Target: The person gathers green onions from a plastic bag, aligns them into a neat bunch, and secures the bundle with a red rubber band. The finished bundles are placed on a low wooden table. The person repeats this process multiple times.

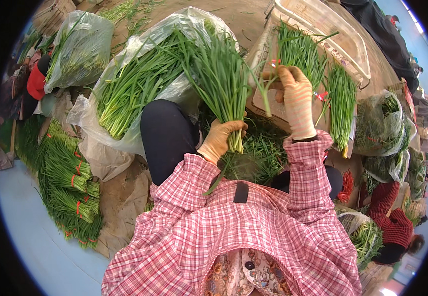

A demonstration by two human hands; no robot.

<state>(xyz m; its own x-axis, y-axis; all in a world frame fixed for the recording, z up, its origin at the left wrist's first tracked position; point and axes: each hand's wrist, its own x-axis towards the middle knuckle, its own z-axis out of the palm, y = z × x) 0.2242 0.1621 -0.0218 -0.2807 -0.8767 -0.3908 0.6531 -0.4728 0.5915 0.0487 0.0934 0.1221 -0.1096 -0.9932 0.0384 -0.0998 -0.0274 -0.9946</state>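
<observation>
My left hand, in a tan work glove, grips a bunch of Chinese chives near its pale stem ends. The green leaves fan upward, partly over an open plastic bag filled with loose chives. My right hand wears an orange-striped glove and is raised to the right of the bunch. Between its fingertips it pinches a few loose chive strands. Just beyond this hand, chives with red ties nearby lie on a box-like stand, and another bunch rests further right.
Chive trimmings litter the ground between my knees. Stacked chive bundles with red bands lie at left. A white plastic crate stands at the back right, bagged greens at right. Red ties hang by my right knee; a person is close behind them.
</observation>
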